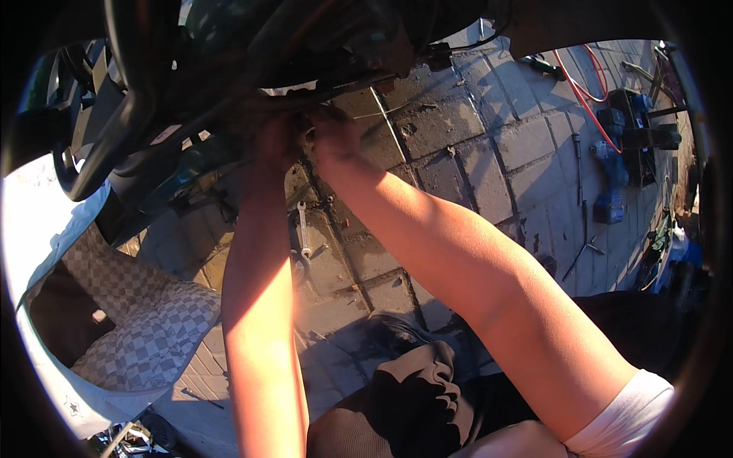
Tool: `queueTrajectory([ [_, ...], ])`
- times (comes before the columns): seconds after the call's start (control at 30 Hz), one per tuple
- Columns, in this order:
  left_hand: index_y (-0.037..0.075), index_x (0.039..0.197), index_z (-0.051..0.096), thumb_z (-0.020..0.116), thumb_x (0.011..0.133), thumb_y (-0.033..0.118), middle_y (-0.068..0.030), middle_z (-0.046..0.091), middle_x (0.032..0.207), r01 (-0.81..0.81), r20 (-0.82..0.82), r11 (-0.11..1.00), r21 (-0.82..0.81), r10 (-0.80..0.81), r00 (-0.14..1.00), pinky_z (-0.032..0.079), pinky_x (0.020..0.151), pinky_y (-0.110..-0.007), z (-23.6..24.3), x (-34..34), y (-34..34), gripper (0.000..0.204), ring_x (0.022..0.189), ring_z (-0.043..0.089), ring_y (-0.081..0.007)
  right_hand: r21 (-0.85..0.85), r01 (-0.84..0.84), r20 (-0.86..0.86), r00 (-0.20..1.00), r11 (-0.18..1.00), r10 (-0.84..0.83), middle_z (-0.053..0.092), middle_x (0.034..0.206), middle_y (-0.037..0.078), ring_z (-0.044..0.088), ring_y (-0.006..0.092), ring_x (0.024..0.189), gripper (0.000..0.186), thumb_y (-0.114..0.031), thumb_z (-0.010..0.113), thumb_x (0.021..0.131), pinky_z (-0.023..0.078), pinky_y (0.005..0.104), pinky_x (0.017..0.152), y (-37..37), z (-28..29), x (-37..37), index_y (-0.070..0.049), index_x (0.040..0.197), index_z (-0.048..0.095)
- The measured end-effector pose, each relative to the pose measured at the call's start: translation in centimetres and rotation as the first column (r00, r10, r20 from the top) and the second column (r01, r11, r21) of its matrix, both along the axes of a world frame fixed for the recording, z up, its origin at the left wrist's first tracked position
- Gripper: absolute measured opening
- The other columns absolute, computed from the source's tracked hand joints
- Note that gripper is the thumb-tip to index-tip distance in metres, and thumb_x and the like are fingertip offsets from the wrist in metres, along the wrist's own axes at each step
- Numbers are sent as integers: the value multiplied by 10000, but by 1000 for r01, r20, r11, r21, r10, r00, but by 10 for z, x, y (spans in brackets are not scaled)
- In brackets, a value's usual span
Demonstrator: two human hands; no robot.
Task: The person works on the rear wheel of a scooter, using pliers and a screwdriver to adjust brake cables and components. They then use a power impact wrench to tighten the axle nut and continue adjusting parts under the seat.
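Observation:
Both my arms reach forward into the shade under a dark machine (305, 53) with black tubes and mechanical parts. My left hand (276, 139) is up against its lower parts, and deep shadow hides the fingers. Close beside it, my right hand (336, 136) has its fingers curled in toward the same spot. Whatever they grip there is too dark to make out. A combination wrench (304, 229) lies on the paving between my forearms, below the hands. A thin pale wire or stalk (382, 113) extends to the right of my right hand.
At the right lie a blue cordless power tool (608, 172), a red hose (578, 95), a long metal bar (578, 168) and a T-handle wrench (586, 246) on the paving (527, 145). A checkered cloth (145, 336) with a light-blue edge is at lower left. Dark tubing (126, 130) juts out above it.

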State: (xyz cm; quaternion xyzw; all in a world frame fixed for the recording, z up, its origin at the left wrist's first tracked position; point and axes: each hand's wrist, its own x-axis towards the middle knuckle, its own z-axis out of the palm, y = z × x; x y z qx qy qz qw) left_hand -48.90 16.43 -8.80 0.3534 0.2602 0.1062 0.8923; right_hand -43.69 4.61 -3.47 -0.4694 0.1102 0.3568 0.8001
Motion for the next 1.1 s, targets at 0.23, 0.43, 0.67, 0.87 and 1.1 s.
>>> queueTrajectory([
  [0.23, 61, 1036, 585, 464, 926, 346, -74, 645, 872, -1, 50, 999, -43, 3, 999, 521, 532, -287, 4, -6, -15, 328, 705, 629, -182, 79, -120, -144, 981, 990, 130, 561, 747, -29, 512, 81, 636, 129, -230, 607, 848, 344, 230, 490, -1, -10, 6, -143, 941, 591],
  [0.43, 65, 985, 602, 467, 911, 397, -85, 656, 810, -149, -90, 989, -15, 147, 985, 508, 403, -357, -5, -5, -19, 366, 575, 618, -230, 304, -163, -258, 934, 939, 246, 574, 832, -30, 527, 94, 683, 134, -216, 547, 918, 388, 237, 515, 0, -32, 9, -136, 1024, 568],
  [0.67, 66, 1037, 578, 465, 909, 395, -97, 647, 817, -154, -73, 988, 20, 155, 985, 527, 474, -384, -27, -5, -5, 371, 616, 619, -244, 251, -208, -267, 924, 945, 274, 588, 858, -6, 529, 101, 664, 181, -272, 512, 955, 393, 233, 505, 0, -29, 8, -128, 1056, 553],
  [0.87, 11, 1136, 532, 482, 871, 119, -147, 605, 1084, -372, 161, 915, -155, 395, 905, 497, 897, -393, 7, -22, -34, 291, 992, 592, -263, 125, -321, -251, 905, 939, 343, 565, 777, -11, 418, 80, 531, 168, -281, 550, 940, 332, 241, 466, -43, -14, 17, -120, 983, 569],
  [1.1, -6, 1231, 481, 420, 839, -25, -135, 553, 1216, -401, 106, 898, -181, 423, 900, 454, 999, -397, 46, -39, -58, 397, 1163, 524, -284, 141, -309, -270, 902, 941, 337, 460, 649, -39, 401, 97, 523, 131, -235, 605, 908, 337, 258, 492, -84, -11, 16, -115, 857, 585],
])
